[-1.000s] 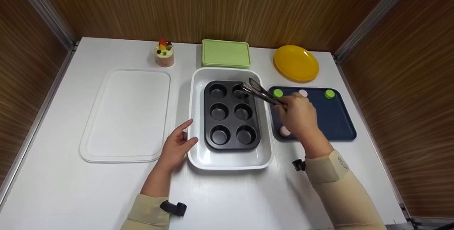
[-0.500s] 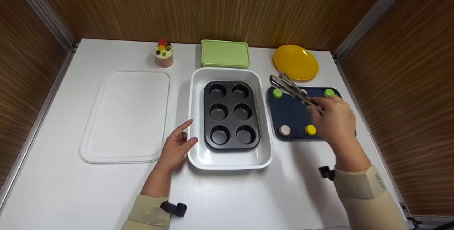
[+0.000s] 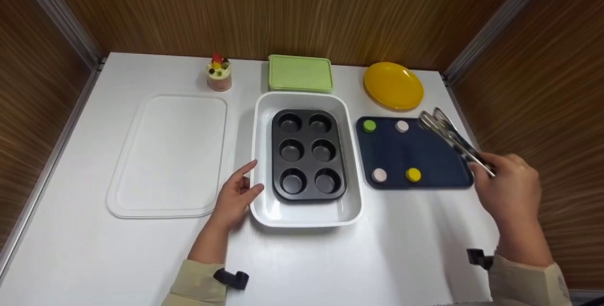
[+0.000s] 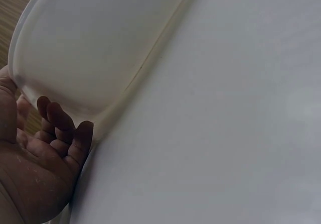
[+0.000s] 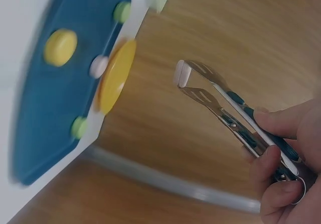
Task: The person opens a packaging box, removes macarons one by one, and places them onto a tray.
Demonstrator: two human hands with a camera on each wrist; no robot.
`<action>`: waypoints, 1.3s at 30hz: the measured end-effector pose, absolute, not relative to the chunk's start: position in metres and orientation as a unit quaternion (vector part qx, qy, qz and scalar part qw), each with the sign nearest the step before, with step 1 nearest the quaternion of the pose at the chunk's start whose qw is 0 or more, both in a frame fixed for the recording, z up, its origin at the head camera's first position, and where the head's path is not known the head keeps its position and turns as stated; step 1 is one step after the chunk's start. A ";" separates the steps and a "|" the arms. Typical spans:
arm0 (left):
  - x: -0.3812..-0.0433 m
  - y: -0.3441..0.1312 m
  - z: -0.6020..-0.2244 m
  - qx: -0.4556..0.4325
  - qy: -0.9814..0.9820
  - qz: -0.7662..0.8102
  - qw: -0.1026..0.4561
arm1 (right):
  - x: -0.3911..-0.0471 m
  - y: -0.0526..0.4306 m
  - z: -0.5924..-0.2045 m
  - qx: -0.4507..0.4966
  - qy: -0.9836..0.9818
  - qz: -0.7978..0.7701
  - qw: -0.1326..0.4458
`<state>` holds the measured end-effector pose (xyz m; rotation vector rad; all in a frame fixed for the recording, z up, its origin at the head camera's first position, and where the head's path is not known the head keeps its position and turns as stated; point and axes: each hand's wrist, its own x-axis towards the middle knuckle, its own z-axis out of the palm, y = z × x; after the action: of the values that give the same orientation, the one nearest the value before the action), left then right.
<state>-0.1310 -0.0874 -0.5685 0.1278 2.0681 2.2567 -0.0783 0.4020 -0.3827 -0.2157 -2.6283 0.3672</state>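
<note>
My left hand (image 3: pixel 236 197) holds the left rim of a white rectangular tub (image 3: pixel 306 216), thumb over the edge. In the left wrist view its curled fingers (image 4: pixel 60 118) lie against the tub's outer wall. Inside the tub lies a dark muffin tin (image 3: pixel 306 159) with empty cups. My right hand (image 3: pixel 509 188) grips metal tongs (image 3: pixel 455 140) above the right end of a navy tray (image 3: pixel 434 164). The tongs' tips look pale in the right wrist view; whether they pinch anything is unclear. On the tray sit a green piece (image 3: pixel 369 126), a yellow piece (image 3: pixel 413 174) and pale pink pieces (image 3: pixel 379 175).
A white lid (image 3: pixel 172 155) lies left of the tub. Along the back stand a dessert cup (image 3: pixel 219 79) with fruit on top, a light green box (image 3: pixel 300 72) and a yellow plate (image 3: pixel 394 85). Wooden panels (image 3: pixel 302 13) enclose the table on the back and sides.
My right hand has carried the tongs rightward, from over the muffin tin to the far right of the navy tray. The left hand has stayed at the tub's rim.
</note>
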 end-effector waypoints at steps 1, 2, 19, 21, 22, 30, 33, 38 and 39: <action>-0.131 -0.087 -0.569 0.043 0.673 0.737 0.040 | -0.073 0.408 -0.384 -0.093 -0.961 0.130 0.227; -0.131 -0.087 -0.569 0.043 0.673 0.737 0.041 | -0.068 0.413 -0.385 -0.107 -0.963 0.127 0.214; -0.131 -0.086 -0.570 0.035 0.682 0.729 0.045 | -0.029 0.475 -0.429 -0.191 -0.969 0.129 0.087; -0.131 -0.087 -0.569 0.040 0.682 0.729 0.043 | -0.028 0.478 -0.433 -0.201 -0.969 0.129 0.070; -0.131 -0.087 -0.569 0.041 0.683 0.728 0.042 | -0.028 0.480 -0.434 -0.205 -0.968 0.129 0.062; -0.131 -0.087 -0.567 0.043 0.684 0.728 0.036 | -0.026 0.486 -0.442 -0.222 -0.966 0.130 0.038; -0.131 -0.087 -0.567 0.042 0.686 0.725 0.038 | -0.024 0.487 -0.442 -0.229 -0.965 0.128 0.031; -0.131 -0.087 -0.568 0.039 0.687 0.724 0.038 | -0.022 0.487 -0.443 -0.225 -0.965 0.129 0.036; -0.131 -0.087 -0.568 0.037 0.688 0.724 0.040 | -0.022 0.487 -0.443 -0.224 -0.965 0.131 0.038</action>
<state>-0.1312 -0.0872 -0.5682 0.1149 2.1076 2.2176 -0.0216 0.4867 -0.4426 -0.6880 -2.9602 0.4013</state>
